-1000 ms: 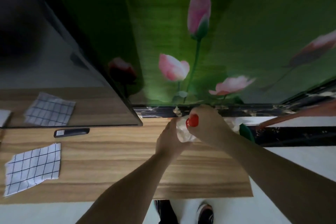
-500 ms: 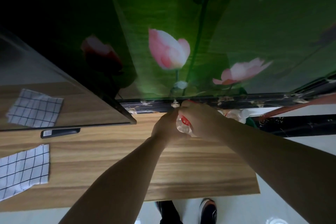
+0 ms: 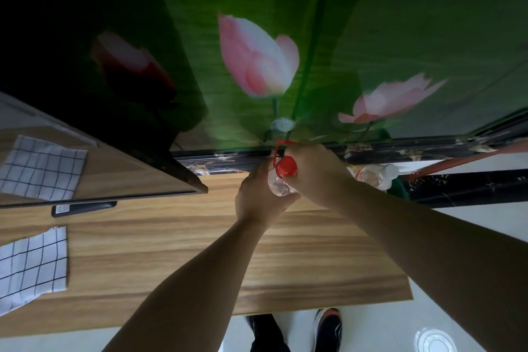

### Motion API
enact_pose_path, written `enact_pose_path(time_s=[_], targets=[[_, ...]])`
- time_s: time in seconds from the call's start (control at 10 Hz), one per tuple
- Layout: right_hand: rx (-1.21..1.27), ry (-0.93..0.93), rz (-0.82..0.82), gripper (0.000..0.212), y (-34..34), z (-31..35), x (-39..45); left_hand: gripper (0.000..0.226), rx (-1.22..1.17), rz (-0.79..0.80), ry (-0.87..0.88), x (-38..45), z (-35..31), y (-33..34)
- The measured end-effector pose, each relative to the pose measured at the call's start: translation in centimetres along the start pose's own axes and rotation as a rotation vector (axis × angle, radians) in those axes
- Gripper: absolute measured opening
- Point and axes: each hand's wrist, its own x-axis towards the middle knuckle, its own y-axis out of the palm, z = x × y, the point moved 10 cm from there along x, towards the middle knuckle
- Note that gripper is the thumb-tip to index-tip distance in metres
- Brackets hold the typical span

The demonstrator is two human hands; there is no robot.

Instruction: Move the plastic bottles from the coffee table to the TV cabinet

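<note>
Head-worn view, steeply down, close over cabinet (image 3: 200,251)

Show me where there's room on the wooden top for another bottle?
Bare wood lies between the checked cloth and the forearms, along the cabinet top's front edge. It is crowded at the back right, where both hands hold the red-capped bottle beside another bottle.

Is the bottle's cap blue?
No, the cap on the clear bottle held between the left hand and the right hand is red.
</note>
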Motion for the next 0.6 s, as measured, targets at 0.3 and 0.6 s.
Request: enact_pose_path(time_s=[0.3,0.6], targets=[[0.236,0.078,-0.062,0.036,0.1,-0.4,-1.3,0.086,-0.095,0.050,-0.076,-0.6,1.0,0.2],[0.124,0.318,-0.096,0.055,-4.2,-5.2,-9.0,0.075,-0.147,0.138,-0.109,-2.8,-0.8,-1.9]])
